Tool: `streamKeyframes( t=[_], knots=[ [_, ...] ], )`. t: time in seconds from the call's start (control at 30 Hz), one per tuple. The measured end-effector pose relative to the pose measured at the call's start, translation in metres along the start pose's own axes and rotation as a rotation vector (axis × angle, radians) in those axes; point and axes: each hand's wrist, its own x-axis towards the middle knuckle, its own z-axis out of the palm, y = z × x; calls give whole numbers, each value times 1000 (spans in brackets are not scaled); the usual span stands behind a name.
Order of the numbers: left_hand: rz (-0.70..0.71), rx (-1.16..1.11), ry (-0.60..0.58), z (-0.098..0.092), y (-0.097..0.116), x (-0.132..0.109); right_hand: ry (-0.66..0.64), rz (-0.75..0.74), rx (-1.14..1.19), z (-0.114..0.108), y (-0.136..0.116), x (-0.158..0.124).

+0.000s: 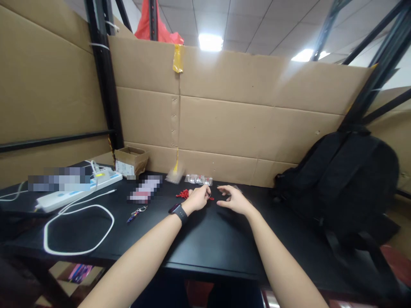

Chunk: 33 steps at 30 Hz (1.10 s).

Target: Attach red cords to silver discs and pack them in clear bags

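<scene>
My left hand (pixel 199 196), with a dark watch (pixel 176 209) on its wrist, is closed, its fingers curled and pinched together. A red cord (pixel 183 195) lies bunched at its left, and a short red end shows past the fingertips on the right. The hand seems to grip this cord, though the fingers cover the held part. My right hand (pixel 236 199) hovers just to the right, thumb and fingers apart, with nothing between them. Behind the hands lies a clear pack of small round items (pixel 198 179). Left of that pack is a stack of clear plastic bags (pixel 175 175).
On the black table (pixel 218 248), a keychain (pixel 136 214), white cable (pixel 112 222), power strip (pixel 77 192) and small cardboard box (pixel 132 160) stand at left. A black backpack (pixel 346 179) fills the right side. A cardboard wall (pixel 224 119) closes off the back.
</scene>
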Motion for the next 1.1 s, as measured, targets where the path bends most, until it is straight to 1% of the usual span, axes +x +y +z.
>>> streamKeyframes(
  t=[0.1, 0.17, 0.23, 0.3, 0.4, 0.53, 0.6, 0.67, 0.8, 0.93, 1.0, 1.1],
  knots=[
    [-72, -464, -35, 12, -3, 7, -42, 9, 124, 7, -4, 0],
    [-86, -710, -61, 17, -2, 9, -63, -1, 186, 11, -8, 1],
    [-87, -855, -66, 18, -1, 9, -75, -8, 226, 15, -10, 3],
    [-91, -912, -59, 17, 1, 8, -65, -11, 236, 18, -11, 4],
    [-92, -913, -58, 14, 2, 6, -33, -28, 220, 20, -13, 4],
    [-59, -890, -104, 11, 4, 5, -22, -55, 162, 15, -16, 5],
    [-29, -845, -119, 9, 5, 5, -17, -53, 134, 10, -17, 4],
    [21, -757, -106, 7, 5, 6, -17, -45, 131, 6, -18, 4],
    [113, -628, -98, 1, 2, 10, -79, -4, 246, 2, -20, 2],
    [137, -590, -69, -9, 0, 10, -131, 19, 406, 2, -24, 2],
    [160, -530, -38, -14, 2, 8, -132, 7, 439, 2, -23, 3],
    [218, -369, -2, -17, 8, 3, -145, 14, 448, 3, -20, 3]
  ],
)
